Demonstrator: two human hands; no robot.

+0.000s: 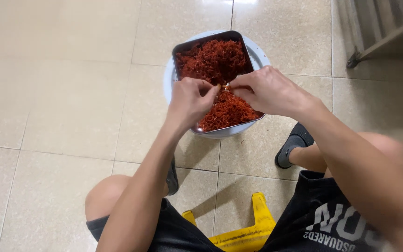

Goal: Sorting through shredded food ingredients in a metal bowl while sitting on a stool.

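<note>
Nearest the camera, the corner of a yellow plastic stool (246, 233) shows between the person's knees, with black shorts (313, 219) on either side of it. Both feet rest on the beige tiled floor (57, 93); the right foot wears a dark slipper (294, 144), and a second dark slipper (172, 177) peeks out beside the left forearm.

Both forearms reach forward over the floor to a square metal tray (211, 41), which sits on top of a round pale blue basin (259, 55). The tray is heaped with small red-orange dried pieces (215, 60), filling it from the near edge to the far one.

The left hand (190, 100) and the right hand (267, 88) meet above the middle of the tray, just over the heap. The fingers of both are drawn narrow, thumb against fingertips, pinching one small pale orange piece (223, 87) between them; the two hands almost touch at that point.

Farthest off, in the upper right corner, the foot of a metal frame (355, 58) stands on the tiles, well apart from the basin.
</note>
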